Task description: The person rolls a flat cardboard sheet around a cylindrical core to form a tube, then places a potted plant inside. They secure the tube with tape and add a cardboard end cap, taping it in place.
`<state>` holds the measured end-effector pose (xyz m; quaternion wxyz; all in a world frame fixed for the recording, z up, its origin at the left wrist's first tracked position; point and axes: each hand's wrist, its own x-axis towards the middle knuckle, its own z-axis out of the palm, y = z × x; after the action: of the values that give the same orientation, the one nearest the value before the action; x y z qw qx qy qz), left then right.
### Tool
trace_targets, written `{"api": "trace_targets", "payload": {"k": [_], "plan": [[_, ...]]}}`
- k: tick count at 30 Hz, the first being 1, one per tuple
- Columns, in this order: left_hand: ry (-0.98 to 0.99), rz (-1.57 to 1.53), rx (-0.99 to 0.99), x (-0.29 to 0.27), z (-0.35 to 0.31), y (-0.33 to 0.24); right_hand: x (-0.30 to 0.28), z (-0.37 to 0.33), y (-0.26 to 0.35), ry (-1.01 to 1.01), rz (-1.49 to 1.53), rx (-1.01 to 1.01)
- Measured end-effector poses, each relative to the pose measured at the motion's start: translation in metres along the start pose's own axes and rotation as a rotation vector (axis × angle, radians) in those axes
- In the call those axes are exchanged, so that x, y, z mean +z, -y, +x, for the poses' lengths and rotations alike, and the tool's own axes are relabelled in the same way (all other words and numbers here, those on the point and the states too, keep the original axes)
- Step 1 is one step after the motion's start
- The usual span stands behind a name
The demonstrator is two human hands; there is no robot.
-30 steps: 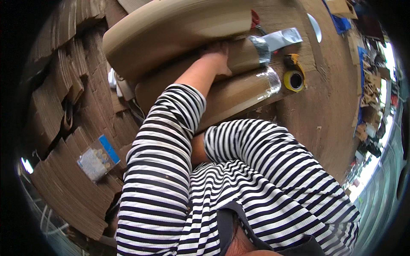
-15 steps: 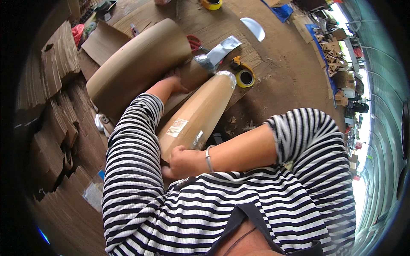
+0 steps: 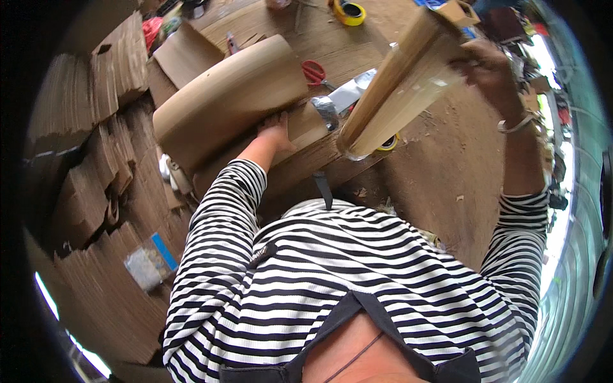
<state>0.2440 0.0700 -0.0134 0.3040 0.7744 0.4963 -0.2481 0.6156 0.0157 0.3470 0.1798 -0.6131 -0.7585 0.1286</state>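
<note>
My left hand (image 3: 276, 133), fingers spread, lies flat on a brown cardboard sheet (image 3: 308, 125). A large curled cardboard sheet (image 3: 233, 86) arches just beyond it. My right hand (image 3: 488, 67), blurred by motion, is at the wide upper end of a tapered cardboard tube (image 3: 405, 86), with its fingers against the side. The tube leans up to the right, its narrow end low, with shiny clear tape on its surface. Silvery tape (image 3: 324, 113) covers the end of the flat sheet near my left hand.
Red-handled scissors (image 3: 314, 73) and a white strip (image 3: 351, 91) lie beyond the sheet. One yellow tape roll (image 3: 350, 13) is at the far side; another (image 3: 389, 142) is partly behind the tube. Cardboard stacks (image 3: 96, 83) fill the left. A utility knife (image 3: 232, 43) lies behind the curled sheet.
My right hand has swung from near my body up to the far right, and the tapered tube has moved with it, wide end now up. My left hand stays on the sheet.
</note>
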Motion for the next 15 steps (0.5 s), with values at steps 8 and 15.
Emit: {"api": "trace_targets", "payload": {"k": [8,15], "plan": [[-0.053,-0.059,-0.092,0.011,-0.005,-0.007,-0.113,0.083,-0.09,-0.009,-0.357,-0.376],[-0.13,-0.093,-0.156,0.034,-0.015,-0.014,-0.041,0.168,-0.162,-0.218,-0.221,-0.469]]}}
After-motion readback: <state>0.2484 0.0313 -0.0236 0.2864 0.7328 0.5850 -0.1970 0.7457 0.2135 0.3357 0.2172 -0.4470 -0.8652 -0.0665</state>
